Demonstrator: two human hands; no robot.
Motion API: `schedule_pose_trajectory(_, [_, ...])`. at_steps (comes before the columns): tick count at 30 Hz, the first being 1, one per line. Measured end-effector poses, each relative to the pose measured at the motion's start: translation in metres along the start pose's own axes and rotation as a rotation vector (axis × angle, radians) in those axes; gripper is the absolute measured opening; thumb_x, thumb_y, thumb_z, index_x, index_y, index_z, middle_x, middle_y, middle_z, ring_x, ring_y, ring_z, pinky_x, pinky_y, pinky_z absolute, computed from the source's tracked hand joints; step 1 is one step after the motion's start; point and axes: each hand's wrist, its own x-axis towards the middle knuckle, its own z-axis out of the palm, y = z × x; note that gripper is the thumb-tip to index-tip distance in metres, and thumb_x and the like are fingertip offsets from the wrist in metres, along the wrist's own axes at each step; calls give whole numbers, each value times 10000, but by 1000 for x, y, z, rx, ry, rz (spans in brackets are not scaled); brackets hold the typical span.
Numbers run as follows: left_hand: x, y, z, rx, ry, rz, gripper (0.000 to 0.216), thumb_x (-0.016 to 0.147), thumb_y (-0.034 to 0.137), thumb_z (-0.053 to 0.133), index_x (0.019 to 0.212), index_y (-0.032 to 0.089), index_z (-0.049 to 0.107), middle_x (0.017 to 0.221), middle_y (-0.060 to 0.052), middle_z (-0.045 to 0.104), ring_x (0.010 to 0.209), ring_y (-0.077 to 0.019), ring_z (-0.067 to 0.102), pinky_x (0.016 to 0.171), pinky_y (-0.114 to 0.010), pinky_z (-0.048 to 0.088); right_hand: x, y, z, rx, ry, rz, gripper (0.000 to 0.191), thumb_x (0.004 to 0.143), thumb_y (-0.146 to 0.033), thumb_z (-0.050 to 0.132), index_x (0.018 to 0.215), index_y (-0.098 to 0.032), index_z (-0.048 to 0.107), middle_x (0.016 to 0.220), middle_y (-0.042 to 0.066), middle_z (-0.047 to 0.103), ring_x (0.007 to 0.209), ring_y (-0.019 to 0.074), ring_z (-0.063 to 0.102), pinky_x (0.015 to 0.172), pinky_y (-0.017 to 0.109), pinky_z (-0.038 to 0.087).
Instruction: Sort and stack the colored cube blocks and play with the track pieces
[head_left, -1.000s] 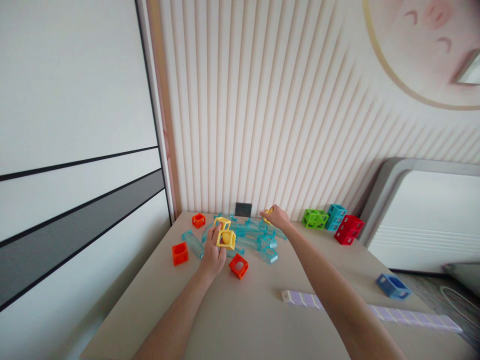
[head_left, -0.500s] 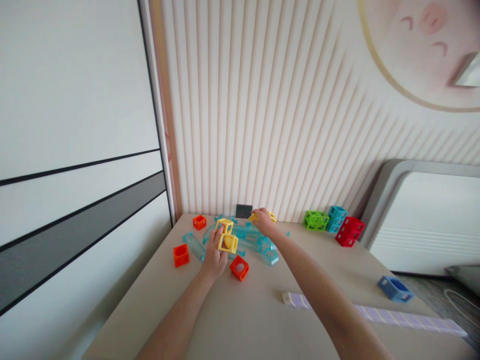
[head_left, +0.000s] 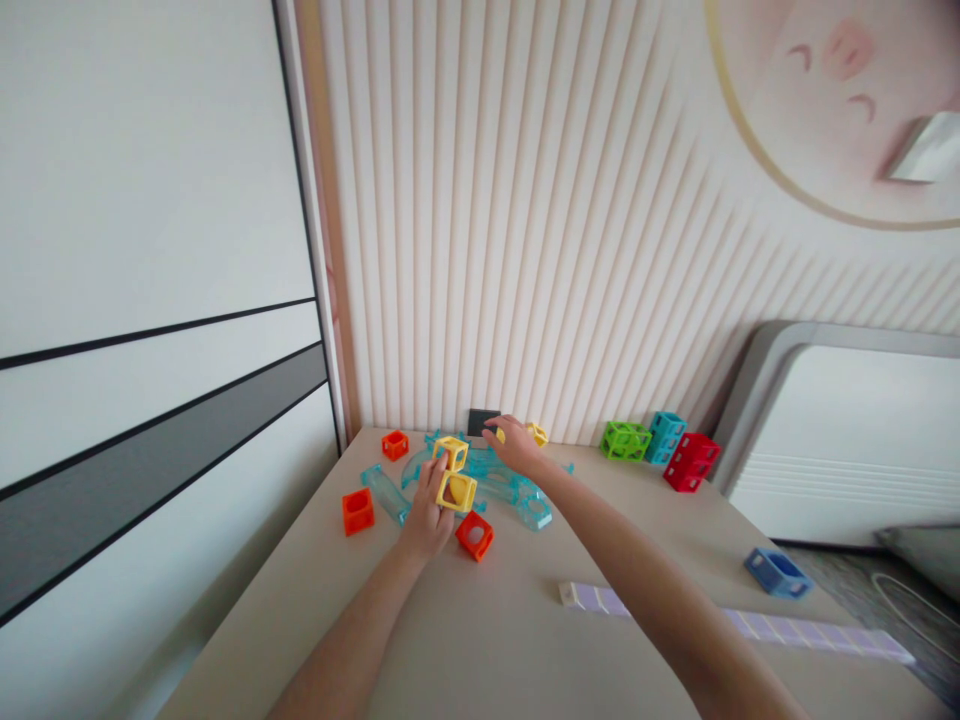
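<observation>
My left hand (head_left: 427,520) is closed around two joined yellow cube blocks (head_left: 456,490), open-framed, with a rounded yellow piece inside the lower one. They are raised over the clear blue track pieces (head_left: 499,480). Farther back, my right hand (head_left: 514,447) reaches toward the wall with thumb and fingers apart. Just behind it stands another yellow block (head_left: 536,434), partly covered by the hand; a bit of yellow also shows between thumb and fingers. An orange cube block (head_left: 475,536) with a pale round centre lies just below my left hand.
Two more orange cubes (head_left: 358,511) sit at the left. Green blocks (head_left: 625,440), teal blocks (head_left: 666,437) and red blocks (head_left: 691,462) stand at the back right. A blue block (head_left: 778,572) and a long lilac strip (head_left: 817,634) lie at the right. A ribbed wall (head_left: 480,250) borders the table's back.
My right hand has shifted left and its fingers have spread away from the yellow block at the back. My left hand keeps its yellow blocks almost in place. The view has turned slightly.
</observation>
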Motion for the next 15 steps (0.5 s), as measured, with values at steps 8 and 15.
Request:
schedule_pose_trajectory(8, [-6, -2, -2, 29, 8, 146, 597, 909, 200, 394, 1504, 167, 347, 1382, -169, 510, 1292, -298, 506, 1089, -469, 436, -35, -48, 3, 213, -161, -338, 586, 925, -474, 608, 1422, -180, 507, 1235, 119, 679, 1019, 236, 672, 894, 358, 529])
schedule_pose_trajectory(15, [-1, -3, -2, 177, -154, 283, 642, 951, 263, 358, 1566, 151, 211, 1504, -186, 443, 1378, -296, 446, 1104, -447, 439, -44, -43, -22, 168, -66, -399, 591, 876, -302, 657, 1432, -203, 485, 1186, 92, 694, 981, 205, 673, 893, 330, 523])
